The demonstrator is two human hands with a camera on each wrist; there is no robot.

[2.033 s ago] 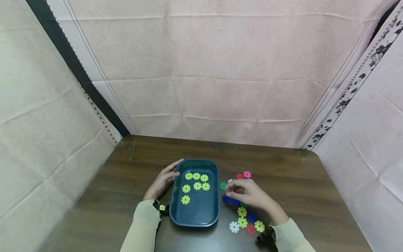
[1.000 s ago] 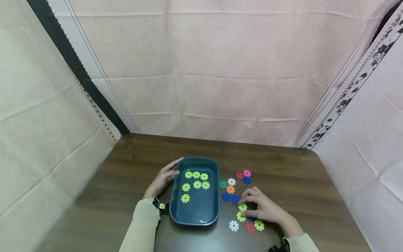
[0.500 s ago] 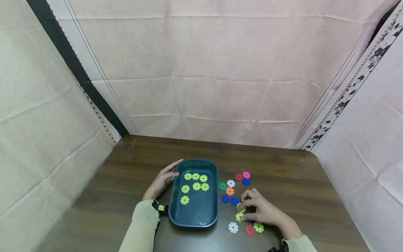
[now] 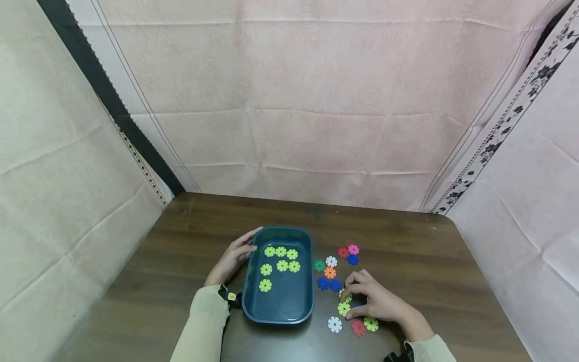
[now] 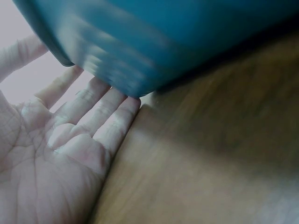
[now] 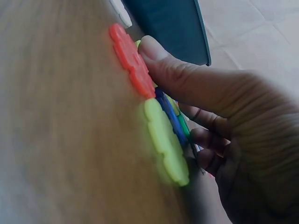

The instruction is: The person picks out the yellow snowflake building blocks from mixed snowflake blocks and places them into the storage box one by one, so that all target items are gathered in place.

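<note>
My left hand (image 4: 232, 259) rests at the left side of a dark teal tray (image 4: 280, 322), fingertips touching its outer wall. In the left wrist view its fingers lie nearly straight against the tray (image 5: 140, 46). Several yellow-green notched plastic discs (image 4: 265, 285) lie flat inside the tray. To the right, my right hand (image 4: 375, 296) is over loose discs, its thumb and curled fingers pinching a yellow-green disc (image 4: 344, 308). A second yellow-green disc is partly hidden under the fingers. Near the thumb lie a red disc (image 4: 359, 328) and another yellow-green disc (image 4: 371, 324).
Loose discs spread right of the tray: white (image 4: 334, 324), blue (image 4: 323, 283), orange (image 4: 329, 272), green (image 4: 319, 265), pink (image 4: 354, 249) and others. The brown wooden table (image 4: 190, 281) is bordered by pale hanging cloth (image 4: 307, 125).
My right hand came down and rightward from above the blue and orange discs to the yellow-green ones. One yellow-green disc shifted slightly left under its fingers. The left hand and tray stayed put.
</note>
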